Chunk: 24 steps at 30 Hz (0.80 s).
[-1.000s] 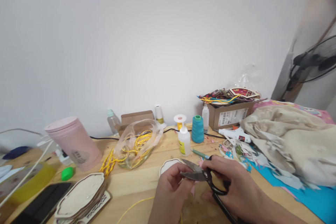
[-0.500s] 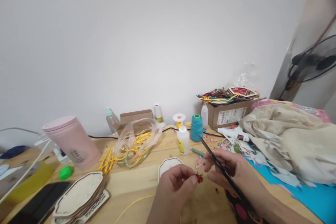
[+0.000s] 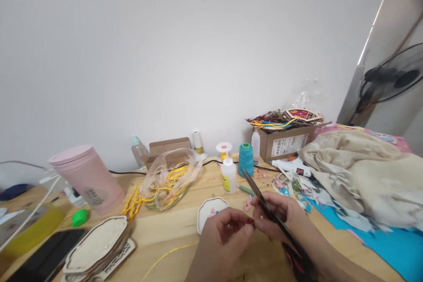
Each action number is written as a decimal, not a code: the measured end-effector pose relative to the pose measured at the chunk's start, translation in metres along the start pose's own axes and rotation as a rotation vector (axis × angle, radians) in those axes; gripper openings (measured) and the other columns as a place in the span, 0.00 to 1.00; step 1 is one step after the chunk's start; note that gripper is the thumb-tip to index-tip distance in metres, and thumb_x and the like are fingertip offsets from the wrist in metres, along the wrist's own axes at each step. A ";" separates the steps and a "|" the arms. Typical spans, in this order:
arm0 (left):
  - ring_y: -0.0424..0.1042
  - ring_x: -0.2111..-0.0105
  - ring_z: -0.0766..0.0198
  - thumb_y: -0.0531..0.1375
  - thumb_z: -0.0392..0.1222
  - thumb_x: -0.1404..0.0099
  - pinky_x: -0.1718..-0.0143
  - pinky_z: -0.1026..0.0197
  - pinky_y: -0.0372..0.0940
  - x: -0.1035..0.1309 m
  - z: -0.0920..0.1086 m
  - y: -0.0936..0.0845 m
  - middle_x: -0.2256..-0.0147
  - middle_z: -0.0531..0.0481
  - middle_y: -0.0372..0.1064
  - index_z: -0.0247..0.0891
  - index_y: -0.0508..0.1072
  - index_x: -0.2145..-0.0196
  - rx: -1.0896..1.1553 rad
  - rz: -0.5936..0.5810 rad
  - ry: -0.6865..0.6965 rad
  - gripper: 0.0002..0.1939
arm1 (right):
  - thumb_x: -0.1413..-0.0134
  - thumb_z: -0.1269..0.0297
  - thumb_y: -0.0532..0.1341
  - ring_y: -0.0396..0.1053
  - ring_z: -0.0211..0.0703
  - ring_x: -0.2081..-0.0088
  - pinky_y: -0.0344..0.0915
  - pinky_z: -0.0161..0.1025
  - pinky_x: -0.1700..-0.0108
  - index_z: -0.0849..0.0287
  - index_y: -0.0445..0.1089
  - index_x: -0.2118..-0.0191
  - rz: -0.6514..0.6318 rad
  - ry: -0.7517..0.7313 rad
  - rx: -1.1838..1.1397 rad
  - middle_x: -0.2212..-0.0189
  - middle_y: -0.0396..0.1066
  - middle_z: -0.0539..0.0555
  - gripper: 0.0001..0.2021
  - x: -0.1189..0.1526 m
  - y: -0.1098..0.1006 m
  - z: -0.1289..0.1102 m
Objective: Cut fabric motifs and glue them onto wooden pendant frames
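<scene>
Between its thumb and fingers, my left hand (image 3: 223, 235) pinches a small dark-red piece (image 3: 251, 222), mostly hidden by fingertips. My right hand (image 3: 280, 216) is closed around long dark scissors (image 3: 264, 205), blades pointing up and left, and its fingertips meet the red piece. Behind my left hand lies a pale scalloped plaque (image 3: 206, 207) with a small pink and blue design. A yellow cord (image 3: 170, 253) runs over the table toward my left wrist. Dark patterned fabric (image 3: 292, 257) shows partly below my right hand.
A glue bottle (image 3: 228, 176) and blue thread cone (image 3: 245, 161) stand ahead. To the left are a pink tumbler (image 3: 89, 180), stacked plaques (image 3: 95, 246), a phone (image 3: 46, 255) and a bag of yellow cord (image 3: 173, 180). Scraps, a glue gun (image 3: 292, 167) and beige cloth (image 3: 363, 176) lie right.
My right fingertips have come left to the red piece, which is now more covered. The scissors have turned so both blades show. The view has shifted slightly.
</scene>
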<state>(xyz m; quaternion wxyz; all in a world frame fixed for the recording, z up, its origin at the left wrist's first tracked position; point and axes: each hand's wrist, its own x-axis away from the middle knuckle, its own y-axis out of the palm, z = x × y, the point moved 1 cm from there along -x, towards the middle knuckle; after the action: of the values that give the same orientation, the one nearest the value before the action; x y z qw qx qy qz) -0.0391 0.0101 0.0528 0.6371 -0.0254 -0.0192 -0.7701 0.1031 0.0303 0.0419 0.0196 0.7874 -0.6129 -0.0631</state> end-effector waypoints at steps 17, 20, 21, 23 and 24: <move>0.60 0.77 0.69 0.60 0.41 0.51 0.75 0.67 0.55 -0.003 0.003 0.002 0.81 0.54 0.63 0.33 0.70 0.80 -0.044 0.025 -0.030 0.08 | 0.70 0.75 0.67 0.65 0.36 0.76 0.61 0.29 0.73 0.59 0.69 0.70 0.091 -0.013 -0.039 0.80 0.68 0.45 0.15 0.002 0.004 -0.005; 0.60 0.77 0.68 0.60 0.42 0.52 0.75 0.66 0.55 -0.003 0.005 0.003 0.80 0.54 0.63 0.32 0.70 0.80 -0.048 0.019 -0.046 0.08 | 0.68 0.75 0.65 0.65 0.36 0.76 0.61 0.30 0.73 0.60 0.68 0.69 0.076 0.000 0.000 0.79 0.68 0.46 0.13 0.002 0.005 -0.004; 0.60 0.77 0.68 0.60 0.42 0.52 0.75 0.66 0.55 -0.004 0.004 0.003 0.81 0.54 0.64 0.33 0.70 0.80 -0.030 0.016 -0.051 0.08 | 0.67 0.75 0.64 0.64 0.35 0.76 0.60 0.30 0.74 0.60 0.68 0.69 0.065 0.015 -0.009 0.79 0.67 0.46 0.13 0.002 0.005 -0.003; 0.60 0.78 0.69 0.60 0.41 0.52 0.75 0.66 0.54 -0.004 0.001 0.002 0.82 0.55 0.63 0.34 0.70 0.80 0.026 0.025 -0.048 0.07 | 0.66 0.74 0.63 0.61 0.32 0.79 0.57 0.28 0.78 0.61 0.67 0.68 0.036 0.048 -0.032 0.81 0.65 0.45 0.12 0.002 0.005 -0.003; 0.59 0.79 0.69 0.60 0.41 0.52 0.76 0.67 0.53 -0.004 -0.001 0.001 0.82 0.55 0.64 0.34 0.70 0.80 0.050 0.034 -0.041 0.07 | 0.65 0.74 0.63 0.58 0.31 0.81 0.54 0.27 0.80 0.61 0.67 0.68 0.026 0.064 -0.038 0.82 0.63 0.44 0.12 0.002 0.005 -0.003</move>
<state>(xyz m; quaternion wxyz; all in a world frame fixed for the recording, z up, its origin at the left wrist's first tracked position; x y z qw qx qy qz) -0.0375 0.0140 0.0518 0.6500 -0.0254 -0.0512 -0.7578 0.0988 0.0271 0.0457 0.0552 0.7806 -0.6207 -0.0492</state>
